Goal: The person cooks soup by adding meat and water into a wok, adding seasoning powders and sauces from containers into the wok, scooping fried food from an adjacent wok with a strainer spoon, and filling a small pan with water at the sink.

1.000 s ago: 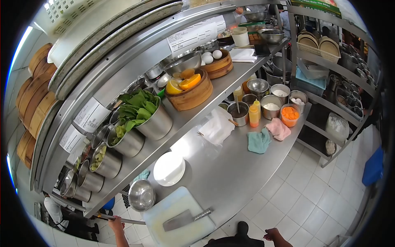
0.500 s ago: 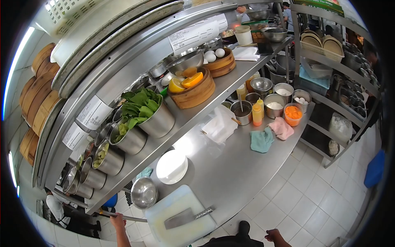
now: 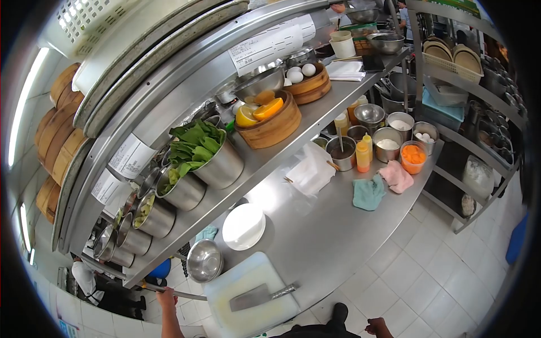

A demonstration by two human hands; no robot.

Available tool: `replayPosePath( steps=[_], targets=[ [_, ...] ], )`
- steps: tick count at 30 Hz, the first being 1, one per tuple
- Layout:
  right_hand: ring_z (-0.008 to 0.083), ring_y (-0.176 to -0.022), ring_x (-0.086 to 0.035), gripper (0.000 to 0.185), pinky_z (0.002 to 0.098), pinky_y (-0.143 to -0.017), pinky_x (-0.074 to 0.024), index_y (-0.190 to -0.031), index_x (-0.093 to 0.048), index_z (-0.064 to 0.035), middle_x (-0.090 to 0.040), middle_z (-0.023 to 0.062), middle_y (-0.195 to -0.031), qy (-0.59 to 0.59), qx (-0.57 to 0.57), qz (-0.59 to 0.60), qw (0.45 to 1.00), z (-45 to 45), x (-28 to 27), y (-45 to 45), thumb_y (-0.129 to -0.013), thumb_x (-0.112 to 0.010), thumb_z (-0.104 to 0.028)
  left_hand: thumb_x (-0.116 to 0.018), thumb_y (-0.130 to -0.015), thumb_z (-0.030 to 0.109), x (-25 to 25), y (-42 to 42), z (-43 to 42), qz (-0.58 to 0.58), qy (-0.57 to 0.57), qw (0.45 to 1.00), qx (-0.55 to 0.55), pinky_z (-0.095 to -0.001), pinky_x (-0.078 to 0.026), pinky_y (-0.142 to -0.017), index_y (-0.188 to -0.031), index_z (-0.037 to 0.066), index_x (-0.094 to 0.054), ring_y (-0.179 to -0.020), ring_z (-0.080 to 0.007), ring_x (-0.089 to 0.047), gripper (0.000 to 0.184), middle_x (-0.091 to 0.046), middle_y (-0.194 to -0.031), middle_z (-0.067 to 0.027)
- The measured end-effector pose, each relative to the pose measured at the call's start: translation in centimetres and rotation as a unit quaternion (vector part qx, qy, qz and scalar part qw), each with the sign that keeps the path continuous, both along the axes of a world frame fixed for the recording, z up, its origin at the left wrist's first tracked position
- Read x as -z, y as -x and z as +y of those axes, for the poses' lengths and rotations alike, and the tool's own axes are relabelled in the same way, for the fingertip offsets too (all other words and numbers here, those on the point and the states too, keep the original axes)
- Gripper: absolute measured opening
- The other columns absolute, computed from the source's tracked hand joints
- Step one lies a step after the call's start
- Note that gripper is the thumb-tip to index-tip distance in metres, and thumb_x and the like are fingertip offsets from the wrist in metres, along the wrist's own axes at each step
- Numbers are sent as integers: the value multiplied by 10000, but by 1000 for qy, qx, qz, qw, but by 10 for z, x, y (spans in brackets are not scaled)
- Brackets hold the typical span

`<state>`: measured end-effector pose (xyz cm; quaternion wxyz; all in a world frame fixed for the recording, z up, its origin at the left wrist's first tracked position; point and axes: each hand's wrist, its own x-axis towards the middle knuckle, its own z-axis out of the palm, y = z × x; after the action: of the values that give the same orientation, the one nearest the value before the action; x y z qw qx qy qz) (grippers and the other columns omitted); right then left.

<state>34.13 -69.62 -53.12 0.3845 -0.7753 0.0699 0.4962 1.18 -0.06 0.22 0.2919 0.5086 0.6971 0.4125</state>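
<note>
My left hand (image 3: 167,297) rests at the metal rail (image 3: 189,295) at the counter's lower left edge, its fingers curled around it. My right hand (image 3: 376,326) hangs over the floor at the bottom, right of my shoe, with fingers curled in and nothing visible in them. Between the hands a white cutting board (image 3: 248,293) carries a cleaver (image 3: 252,297). A steel bowl (image 3: 204,261) stands just above my left hand, and a white plate (image 3: 244,226) lies beyond the board.
A shelf (image 3: 270,160) with steel pots, greens, oranges and eggs crosses above the counter. Squeeze bottles (image 3: 362,154), a green cloth (image 3: 369,192), a pink cloth (image 3: 397,176) and orange pieces in a tub (image 3: 413,157) sit at the right. A co-worker (image 3: 87,281) is at lower left.
The whole view has shifted slightly, so the counter and shelf things appear a little further right. Both hands keep nearly the same pose.
</note>
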Motion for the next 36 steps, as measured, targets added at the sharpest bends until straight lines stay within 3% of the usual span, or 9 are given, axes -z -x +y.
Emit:
replayPosePath(
  steps=[2,5,8,11,14,16,18,22,36],
  targets=[
    [221,-568,-493,196,354,-481,-468,-1008,-692,2,-593,101,-705,-76,-271,-352,893,-23,35,17,-853,-713,-115,-626,-766,-17,6,2,5,-4,-19,1000,-7,-280,-392,-316,-910,111,-511,-399,-158,-521,225,-541,-637,-61],
    [204,-564,-516,244,331,-506,-485,-980,-694,-15,-602,92,-697,-97,-57,-160,981,-20,19,18,-792,-755,-158,-627,-757,-27,10,6,8,-11,-34,999,-1,-287,-370,-300,-911,94,-508,-381,-168,-515,229,-529,-609,-68],
    [206,-575,-559,226,342,-507,-492,-949,-691,-27,-606,109,-671,-107,-98,-237,961,-24,18,20,-810,-761,-191,-619,-756,-35,9,4,7,-17,-41,999,-1,-289,-368,-299,-905,89,-512,-386,-168,-514,221,-531,-618,-68],
    [238,-546,-571,195,355,-490,-493,-939,-714,-82,-607,126,-641,-4,220,153,963,-2,-17,3,-885,-740,-268,-616,-758,-34,7,1,5,-5,-41,999,-10,-288,-363,-299,-900,89,-520,-391,-163,-507,212,-529,-632,-63],
    [354,-705,-715,244,415,-524,-548,-1069,-574,57,-701,251,-945,41,203,239,949,-1,-4,-11,-963,-563,-162,-621,-764,-22,4,-2,4,-5,-27,999,-18,-284,-362,-305,-894,89,-526,-397,-156,-499,195,-523,-641,-55],
    [411,-716,-708,332,550,-539,-553,-1162,-570,-2,-701,250,-996,3,268,271,924,-4,23,-4,-955,-625,-256,-626,-770,-11,5,0,7,-9,-24,1000,-15,-279,-364,-311,-893,95,-534,-400,-153,-495,187,-518,-642,-47],
    [368,-693,-710,287,469,-510,-550,-1085,-585,42,-703,237,-990,-47,118,210,970,-7,-7,-8,-952,-614,-210,-631,-777,0,11,7,13,-10,-33,999,-5,-273,-367,-318,-897,109,-547,-402,-151,-490,182,-515,-640,-39],
    [301,-637,-714,244,379,-431,-501,-1018,-599,55,-702,200,-926,-5,242,207,948,11,-67,-13,-967,-584,-183,-638,-781,18,3,5,7,-1,11,1000,-7,-254,-380,-331,-907,142,-572,-405,-129,-481,189,-519,-645,-13],
    [255,-599,-697,221,369,-414,-487,-953,-610,35,-707,157,-888,-27,156,221,962,48,-74,26,-959,-602,-185,-683,-862,97,4,19,-2,47,-18,993,110,-266,-451,-363,-994,62,-569,-450,-127,-559,178,-602,-788,-49]
  ],
)
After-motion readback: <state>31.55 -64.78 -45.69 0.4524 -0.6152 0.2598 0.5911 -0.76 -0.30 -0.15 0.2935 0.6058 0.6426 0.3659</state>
